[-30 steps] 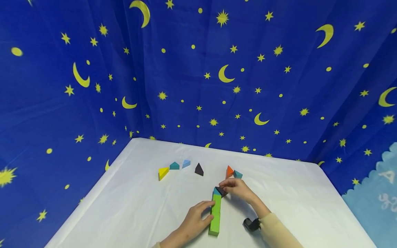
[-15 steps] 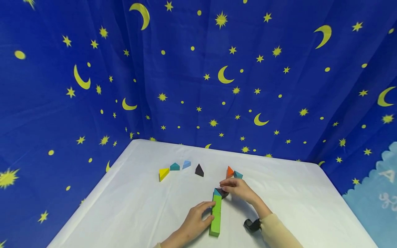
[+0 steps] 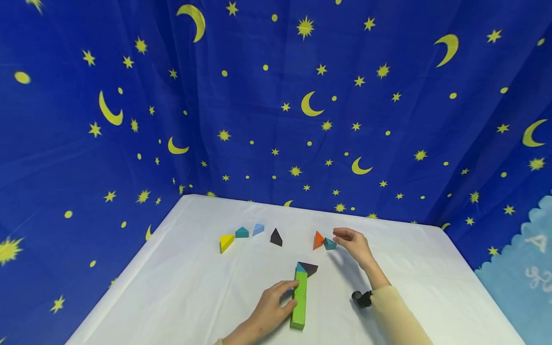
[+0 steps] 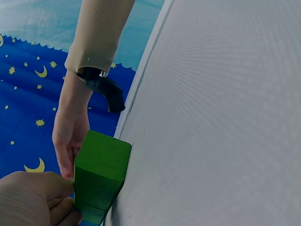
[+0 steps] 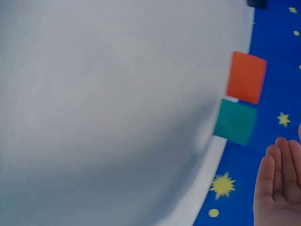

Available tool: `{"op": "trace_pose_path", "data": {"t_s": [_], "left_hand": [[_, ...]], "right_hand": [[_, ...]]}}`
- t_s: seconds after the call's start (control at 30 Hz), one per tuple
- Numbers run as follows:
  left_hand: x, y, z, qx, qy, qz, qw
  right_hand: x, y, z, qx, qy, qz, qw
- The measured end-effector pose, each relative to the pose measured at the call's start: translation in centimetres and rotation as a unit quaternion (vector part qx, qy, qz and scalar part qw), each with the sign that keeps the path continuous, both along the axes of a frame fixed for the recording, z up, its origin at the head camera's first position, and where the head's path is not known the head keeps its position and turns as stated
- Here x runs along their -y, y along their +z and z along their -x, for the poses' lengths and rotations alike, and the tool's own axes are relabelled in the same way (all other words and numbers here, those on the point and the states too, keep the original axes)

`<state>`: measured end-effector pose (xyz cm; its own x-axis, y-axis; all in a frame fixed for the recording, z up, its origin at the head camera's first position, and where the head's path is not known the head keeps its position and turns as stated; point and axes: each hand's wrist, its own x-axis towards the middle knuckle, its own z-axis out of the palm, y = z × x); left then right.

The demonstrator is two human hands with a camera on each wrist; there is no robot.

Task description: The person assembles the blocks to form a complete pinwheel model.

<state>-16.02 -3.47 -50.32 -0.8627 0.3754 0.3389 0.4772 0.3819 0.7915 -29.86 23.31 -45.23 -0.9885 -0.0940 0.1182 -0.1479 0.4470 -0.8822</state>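
- The left hand (image 3: pixel 272 306) is at the left side of the green bar (image 3: pixel 299 299), forefinger and thumb set well apart along it, both tips against that side; none of its fingers visibly reaches round to the bar's right side.
- The green bar lies lengthwise on the white bench (image 3: pixel 172 292), its near end pointing toward the person.
- A blue triangular block (image 3: pixel 301 267) sits at the bar's far end, touching it.
- A black triangular block (image 3: pixel 308 269) lies against the blue one, jutting out to the right of the bar.
- The right teal block (image 3: pixel 330 244) is beyond the bar and to its right, just off the right hand's fingertips.
- The right hand (image 3: pixel 354 244) is raised above the bench, farther right of the bar; its fingers are extended close together and hold nothing.
- Beyond the bar, well to its left, are a yellow block (image 3: pixel 226 243), the left teal block (image 3: pixel 242 233) and a light blue block (image 3: pixel 258 229).
- A second black block (image 3: pixel 276 237) is beyond the bar, slightly left.
- An orange block (image 3: pixel 318 240) is beyond the bar, slightly right, close against the right teal block's left side; the black triangular block lies between this pair and the bar.
- To the bar's right, a black wrist device (image 3: pixel 362 299) juts from the right sleeve (image 3: pixel 398 316).
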Motion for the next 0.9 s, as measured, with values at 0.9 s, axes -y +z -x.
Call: {"op": "trace_pose_path", "data": {"t_s": [0.9], "left_hand": [[0.0, 0.2, -0.1, 0.008, -0.001, 0.009, 0.9999]], "right_hand": [[1.2, -1.5, 1.2, -0.085, 0.016, -0.189, 0.9782]]}}
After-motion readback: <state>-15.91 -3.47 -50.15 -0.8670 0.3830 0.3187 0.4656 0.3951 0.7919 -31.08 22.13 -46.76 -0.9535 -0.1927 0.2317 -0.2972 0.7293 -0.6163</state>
